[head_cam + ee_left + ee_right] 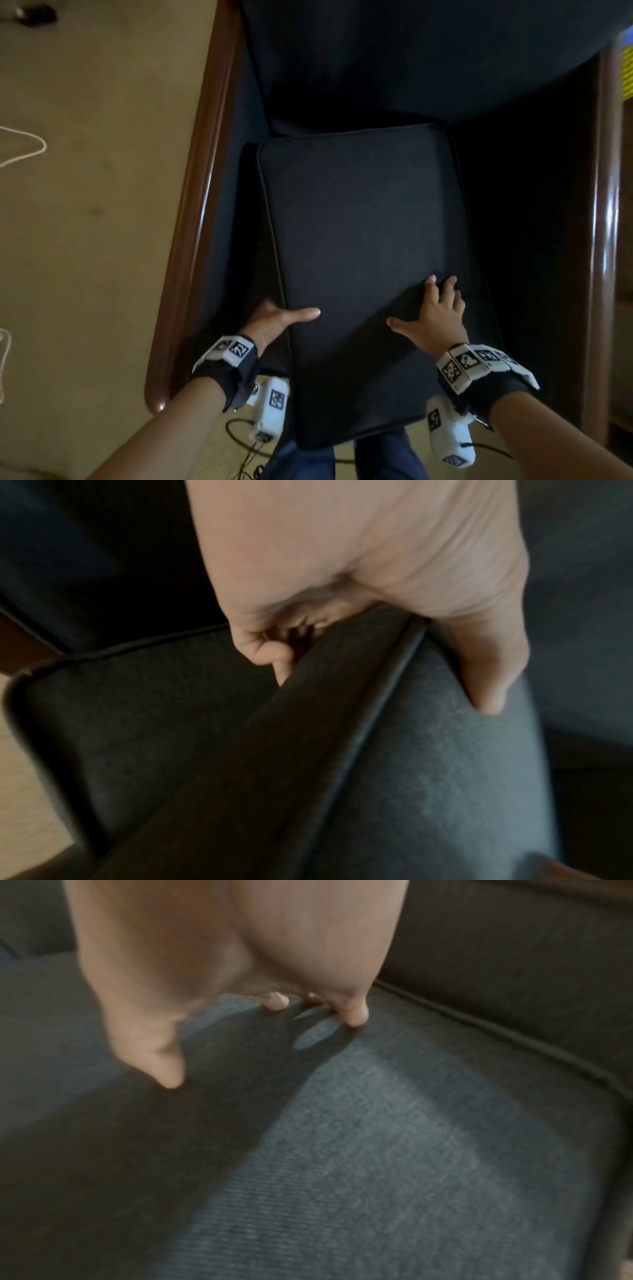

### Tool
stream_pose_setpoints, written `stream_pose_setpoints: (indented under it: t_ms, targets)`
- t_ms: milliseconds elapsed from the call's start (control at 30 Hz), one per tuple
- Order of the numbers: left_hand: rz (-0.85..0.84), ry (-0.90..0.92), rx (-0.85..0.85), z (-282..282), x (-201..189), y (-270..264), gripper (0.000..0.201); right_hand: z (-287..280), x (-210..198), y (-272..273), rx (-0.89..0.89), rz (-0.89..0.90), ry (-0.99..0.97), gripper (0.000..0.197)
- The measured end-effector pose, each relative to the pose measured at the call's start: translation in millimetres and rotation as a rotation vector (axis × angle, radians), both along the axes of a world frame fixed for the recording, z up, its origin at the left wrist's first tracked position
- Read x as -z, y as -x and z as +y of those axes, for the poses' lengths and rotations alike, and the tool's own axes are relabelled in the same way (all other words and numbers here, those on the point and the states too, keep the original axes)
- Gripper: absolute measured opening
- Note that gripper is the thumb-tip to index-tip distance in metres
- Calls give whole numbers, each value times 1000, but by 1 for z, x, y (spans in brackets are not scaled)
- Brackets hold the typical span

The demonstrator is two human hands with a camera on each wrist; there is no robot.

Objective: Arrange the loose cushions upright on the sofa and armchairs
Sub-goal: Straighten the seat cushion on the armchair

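Floor (85, 240) in tan fills the left side of the head view, with a white cord (24, 150) lying on it near the edge. Next comes the chair (202, 192), which has a shiny brown wood arm on each side and dark cloth inside.

On the seat lies a big dark cushion (366, 240) with a thin cord sewn round its edge. It lies flat, not upright, and its near end sticks out past the front of the seat, over the person's blue legs (342, 462).

The left hand (274, 322) holds the left edge of the cushion near the front. Its thumb lies on top and its fingers curl under the side. The left wrist view shows this close up: the left hand (359, 588) wraps the edge, thumb on the top face and fingers tucked below.

The right hand (431, 315) rests on top of the cushion near its right edge. Its fingers are spread and bent a little, and the tips press into the cloth. In the right wrist view the fingertips (356, 1018) and thumb touch the blue-grey top, and this hand grips nothing.

Both wrists wear black bands with white blocks (472, 366) that have black and white square marks
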State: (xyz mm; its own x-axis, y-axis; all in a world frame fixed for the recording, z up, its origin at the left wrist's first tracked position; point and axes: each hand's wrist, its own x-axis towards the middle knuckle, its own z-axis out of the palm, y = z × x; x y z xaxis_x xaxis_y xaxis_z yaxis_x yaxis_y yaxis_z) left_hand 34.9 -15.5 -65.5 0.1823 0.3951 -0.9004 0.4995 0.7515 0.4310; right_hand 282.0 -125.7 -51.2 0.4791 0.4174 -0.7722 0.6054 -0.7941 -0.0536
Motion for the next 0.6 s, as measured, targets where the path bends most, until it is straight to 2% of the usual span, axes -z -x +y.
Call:
stream_pose_setpoints:
  t_ms: [67,200,300,367,433,533,600]
  targets:
    - [-27,-41,2,-7,-19,-4,79,-2,-11,-12,23,43,-2,117]
    - [-13,-135,-12,-15,-60,-14,96,-5,-42,-40,117,134,-69,110]
    - [-28,-192,-4,-15,-98,-27,110,-6,-73,-54,216,174,-136,86]
    - [-84,-239,35,-16,-127,-39,101,-5,-101,-53,259,218,-187,68]
    - [-154,-264,81,-16,-159,-56,95,-6,-130,-49,262,272,-288,70]
    - [-255,-290,166,-19,-193,-86,97,-12,-183,-45,248,298,-411,53]
    - [-293,-300,247,-23,-212,-109,96,-18,-217,-47,228,283,-446,58]
